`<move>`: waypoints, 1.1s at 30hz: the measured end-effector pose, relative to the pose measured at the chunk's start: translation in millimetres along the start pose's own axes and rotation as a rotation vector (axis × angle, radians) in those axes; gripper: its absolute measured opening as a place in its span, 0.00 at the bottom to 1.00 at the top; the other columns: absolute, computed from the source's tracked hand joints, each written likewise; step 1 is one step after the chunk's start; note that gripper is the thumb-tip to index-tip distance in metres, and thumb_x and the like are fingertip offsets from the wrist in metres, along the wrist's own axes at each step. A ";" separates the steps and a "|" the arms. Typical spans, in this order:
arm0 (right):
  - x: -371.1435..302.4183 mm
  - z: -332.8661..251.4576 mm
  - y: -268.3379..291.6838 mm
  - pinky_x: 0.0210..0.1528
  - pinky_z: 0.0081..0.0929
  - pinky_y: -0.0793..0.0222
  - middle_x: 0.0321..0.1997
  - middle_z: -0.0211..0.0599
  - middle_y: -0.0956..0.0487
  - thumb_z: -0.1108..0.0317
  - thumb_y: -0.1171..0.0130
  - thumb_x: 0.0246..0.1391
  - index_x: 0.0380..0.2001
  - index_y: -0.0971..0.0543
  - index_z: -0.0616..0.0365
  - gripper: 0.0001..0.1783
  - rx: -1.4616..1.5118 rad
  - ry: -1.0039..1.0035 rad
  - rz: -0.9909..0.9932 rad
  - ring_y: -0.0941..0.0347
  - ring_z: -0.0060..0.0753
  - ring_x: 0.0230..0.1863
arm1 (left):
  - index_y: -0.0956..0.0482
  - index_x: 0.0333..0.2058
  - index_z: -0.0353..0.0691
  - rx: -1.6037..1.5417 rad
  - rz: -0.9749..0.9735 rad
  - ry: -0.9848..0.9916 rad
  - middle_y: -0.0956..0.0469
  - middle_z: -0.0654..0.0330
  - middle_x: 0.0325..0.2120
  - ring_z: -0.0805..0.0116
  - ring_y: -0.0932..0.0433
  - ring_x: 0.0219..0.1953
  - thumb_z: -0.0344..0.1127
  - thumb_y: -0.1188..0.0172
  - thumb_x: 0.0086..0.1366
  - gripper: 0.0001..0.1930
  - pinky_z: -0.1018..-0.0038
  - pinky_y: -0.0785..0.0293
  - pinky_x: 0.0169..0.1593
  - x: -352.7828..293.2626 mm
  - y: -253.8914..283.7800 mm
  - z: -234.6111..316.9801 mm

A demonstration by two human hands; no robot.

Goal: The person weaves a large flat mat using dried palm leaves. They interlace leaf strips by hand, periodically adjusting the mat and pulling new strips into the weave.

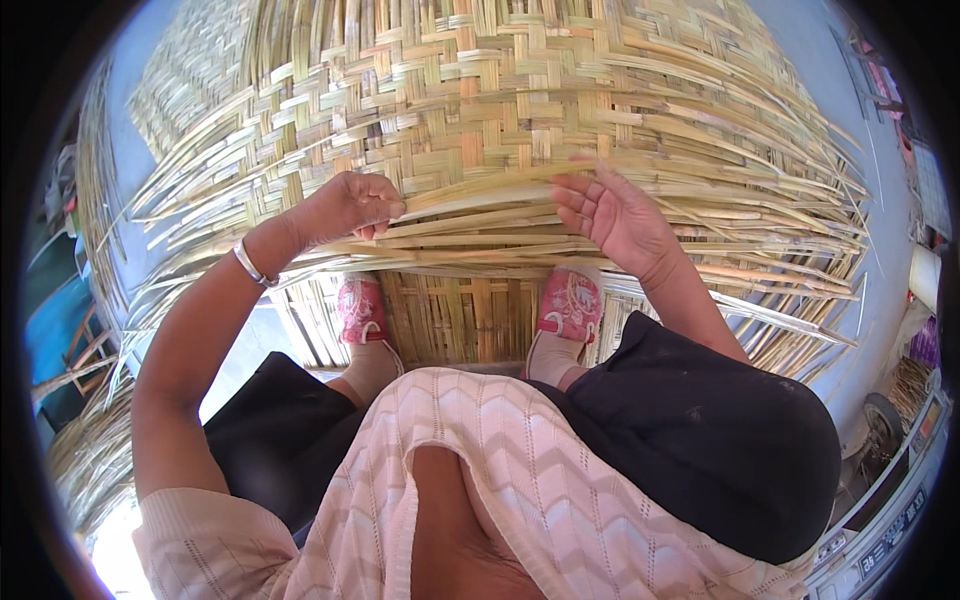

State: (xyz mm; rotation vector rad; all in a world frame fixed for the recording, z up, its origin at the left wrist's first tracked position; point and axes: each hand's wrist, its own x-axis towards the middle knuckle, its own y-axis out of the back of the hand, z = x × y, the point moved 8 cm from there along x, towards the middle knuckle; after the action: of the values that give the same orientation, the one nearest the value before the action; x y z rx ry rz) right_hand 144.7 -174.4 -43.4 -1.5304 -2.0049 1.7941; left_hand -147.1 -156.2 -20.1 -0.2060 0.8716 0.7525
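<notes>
- Head view: I see my left hand (345, 208) curled into a loose fist, its fingers pinched down on the near end of a pale bamboo strip (480, 195).
- That strip runs from the left fingertips across toward my right hand (610, 215), lying on top of the loose strands at the near edge of the woven mat (470, 90).
- My right hand is half open, palm turned toward me, fingers spread and slightly bent; the fingertips touch the loose strips just beyond them, but I cannot tell whether any strip is actually clamped there.
- The mat fills the space beyond both hands, its finished checker weave farther out and the unwoven strands fanning to either side of my wrists.
- A silver bangle (250, 265) sits on my left wrist, just behind the fist.
- Below the left hand, nearer my body, is a pink shoe (360, 312); below the right hand is its partner, the other pink shoe (572, 300). Both rest on the mat's underlying slats.
- Closer still are my knees in dark trousers (700, 430) and a light zigzag-patterned top (520, 480).
- Far out to the right of my right hand, a pale floor (880, 230) shows past the strand ends.
</notes>
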 end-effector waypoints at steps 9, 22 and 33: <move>-13.7 -48.2 -32.5 0.48 0.33 0.25 0.41 0.40 0.21 0.60 0.51 0.64 0.47 0.27 0.59 0.16 -0.268 0.316 0.094 0.23 0.34 0.45 | 0.23 0.30 0.35 0.445 0.187 -0.273 0.24 0.58 0.23 0.68 0.26 0.28 0.42 0.33 0.56 0.15 0.70 0.29 0.37 -24.1 31.9 21.1; -0.8 24.3 21.8 0.47 0.33 0.25 0.43 0.45 0.21 0.54 0.51 0.63 0.46 0.28 0.62 0.20 -0.072 -0.085 0.108 0.22 0.36 0.44 | 0.23 0.24 0.39 0.100 0.196 0.054 0.27 0.68 0.19 0.80 0.31 0.21 0.43 0.35 0.58 0.14 0.79 0.33 0.27 -39.4 70.0 -3.4; -5.8 29.3 55.1 0.43 0.30 0.23 0.41 0.45 0.20 0.62 0.51 0.62 0.44 0.28 0.63 0.15 -0.016 -0.048 0.273 0.21 0.35 0.40 | 0.23 0.42 0.40 0.909 0.519 -0.254 0.24 0.53 0.40 0.51 0.27 0.45 0.36 0.38 0.56 0.15 0.61 0.31 0.50 -14.1 37.3 -3.6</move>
State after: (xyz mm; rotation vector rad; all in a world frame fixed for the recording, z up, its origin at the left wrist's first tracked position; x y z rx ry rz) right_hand 163.8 -208.4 -92.4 -1.8622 -1.9124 1.9273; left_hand -180.2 -137.9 -6.8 0.9331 0.9505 0.7621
